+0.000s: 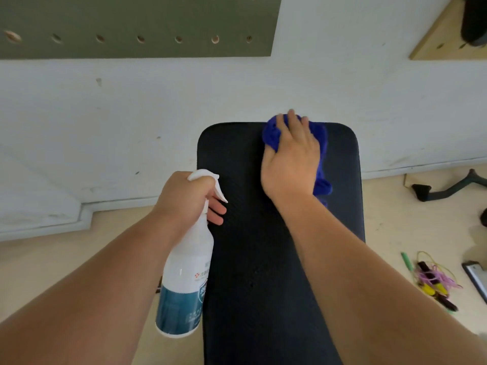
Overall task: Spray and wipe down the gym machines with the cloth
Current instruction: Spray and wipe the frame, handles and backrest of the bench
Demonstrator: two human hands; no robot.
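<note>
Cloth [272, 138] mostly hidden under pressing right hand [290, 160]; left hand [181, 198] grips spray bottle [187, 272].

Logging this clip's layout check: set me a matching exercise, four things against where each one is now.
Things: 1 spray bottle; 2 blue cloth; 3 bench pad; 4 green pegboard.
Places: A on the wall, upper left; B pressed under the right hand at the pad's far end; C held in the left hand by the pad's left edge; D lengthwise down the middle of the view.
Pairs: 1-C, 2-B, 3-D, 4-A.
</note>
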